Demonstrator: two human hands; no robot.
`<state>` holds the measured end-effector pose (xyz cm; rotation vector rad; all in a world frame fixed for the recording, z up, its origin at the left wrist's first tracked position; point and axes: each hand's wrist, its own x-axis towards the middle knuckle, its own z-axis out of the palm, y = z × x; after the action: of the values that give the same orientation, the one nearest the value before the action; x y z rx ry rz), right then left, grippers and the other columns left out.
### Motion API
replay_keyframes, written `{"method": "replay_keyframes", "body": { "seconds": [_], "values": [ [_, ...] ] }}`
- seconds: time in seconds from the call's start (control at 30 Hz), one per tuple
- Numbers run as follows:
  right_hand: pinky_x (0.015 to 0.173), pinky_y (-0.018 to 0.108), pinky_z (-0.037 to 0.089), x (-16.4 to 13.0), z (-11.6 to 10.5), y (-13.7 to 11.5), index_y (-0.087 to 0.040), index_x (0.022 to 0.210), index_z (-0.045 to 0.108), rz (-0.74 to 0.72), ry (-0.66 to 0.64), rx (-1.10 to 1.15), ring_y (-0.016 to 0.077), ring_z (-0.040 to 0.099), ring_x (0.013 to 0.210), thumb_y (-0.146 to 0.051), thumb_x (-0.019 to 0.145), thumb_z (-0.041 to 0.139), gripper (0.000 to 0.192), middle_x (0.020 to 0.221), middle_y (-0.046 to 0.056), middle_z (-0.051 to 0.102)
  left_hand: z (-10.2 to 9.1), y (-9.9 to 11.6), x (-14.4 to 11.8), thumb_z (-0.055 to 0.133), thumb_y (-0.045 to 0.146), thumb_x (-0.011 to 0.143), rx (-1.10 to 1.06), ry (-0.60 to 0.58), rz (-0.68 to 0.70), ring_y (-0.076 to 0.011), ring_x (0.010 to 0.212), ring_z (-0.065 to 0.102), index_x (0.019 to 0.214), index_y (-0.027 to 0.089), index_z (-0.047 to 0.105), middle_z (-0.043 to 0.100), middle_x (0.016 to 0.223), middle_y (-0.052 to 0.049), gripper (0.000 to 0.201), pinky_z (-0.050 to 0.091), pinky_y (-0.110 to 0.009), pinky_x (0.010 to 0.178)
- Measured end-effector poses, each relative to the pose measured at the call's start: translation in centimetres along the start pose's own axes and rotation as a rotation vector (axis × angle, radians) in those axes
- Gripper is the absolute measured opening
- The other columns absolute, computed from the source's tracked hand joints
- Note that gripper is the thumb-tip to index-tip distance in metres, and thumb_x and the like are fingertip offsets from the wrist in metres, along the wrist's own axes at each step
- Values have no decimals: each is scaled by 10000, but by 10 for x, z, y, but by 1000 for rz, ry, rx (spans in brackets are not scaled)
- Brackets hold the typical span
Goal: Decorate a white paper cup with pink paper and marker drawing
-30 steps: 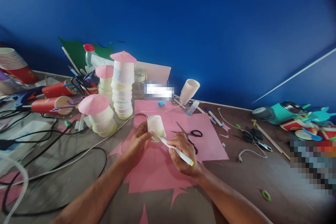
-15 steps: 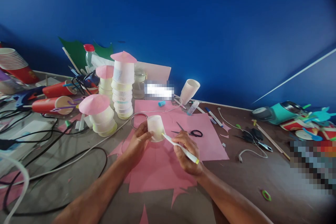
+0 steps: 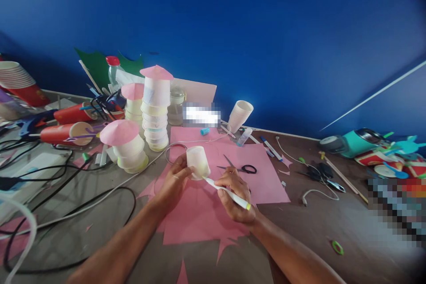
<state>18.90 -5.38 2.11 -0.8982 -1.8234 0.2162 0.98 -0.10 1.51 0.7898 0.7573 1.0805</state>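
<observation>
My left hand (image 3: 173,183) wraps its fingers around a small translucent plastic cup (image 3: 197,162), standing upside down on the pink paper sheet (image 3: 199,208), thumb on the near side and the other fingers curled behind it. My right hand (image 3: 234,197) is closed in a writing grip on a white marker (image 3: 226,193) with a yellow-green end; its tip touches the cup's rim where it meets the paper, just right of my left thumb.

I judge the cup light and slick. If my left fingers press too hard the thin wall could buckle; too loosely, and the marker's push could slide the cup toward my left palm and spoil the line. The scissors (image 3: 239,169) lie just beyond my right knuckles, blades open, so a slip forward could knock them. The cup towers (image 3: 155,111) with pink paper caps stand beyond my left fingertips and would topple at a careless bump.

My left fingertips behind the cup are hidden. I cannot make out the marker's tip or any mark it leaves, and my right palm covers the paper beneath it.
</observation>
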Motion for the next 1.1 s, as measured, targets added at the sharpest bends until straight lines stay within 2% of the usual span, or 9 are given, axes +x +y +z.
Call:
{"method": "replay_keyframes", "body": {
  "seconds": [0.2, 0.57, 0.83, 1.1],
  "values": [
    [729, 422, 465, -1, 3, 1, -255, 966, 583, -19, -19, 8, 173, 564, 594, -127, 838, 510, 196, 713, -16, 606, 0, 0, 0, 717, 260, 744, 2, 5, 12, -288, 1130, 597, 1133, 271, 677, 710, 1177, -30, 392, 462, -340, 863],
    [730, 419, 466, -2, 6, 1, -260, 975, 589, -27, -35, -11, 176, 575, 597, -120, 854, 514, 200, 717, -7, 634, 2, 1, -1, 707, 237, 743, -9, -8, 13, -265, 1124, 593, 1164, 227, 651, 692, 1203, -55, 425, 458, -321, 854],
    [705, 396, 454, 0, -3, 2, -237, 907, 587, 66, 10, -1, 178, 549, 615, -174, 881, 483, 125, 688, -6, 616, 0, 0, 0, 702, 243, 750, -5, 3, 3, -265, 1125, 591, 1237, 229, 624, 692, 1200, -51, 494, 434, -348, 906],
    [727, 399, 445, 1, -2, 1, -229, 883, 586, 44, -20, 1, 157, 542, 587, -147, 852, 494, 126, 654, -26, 598, -2, -3, 1, 703, 245, 745, -2, 2, 21, -272, 1142, 588, 1239, 214, 622, 683, 1228, -69, 501, 448, -334, 884]
  ]
}}
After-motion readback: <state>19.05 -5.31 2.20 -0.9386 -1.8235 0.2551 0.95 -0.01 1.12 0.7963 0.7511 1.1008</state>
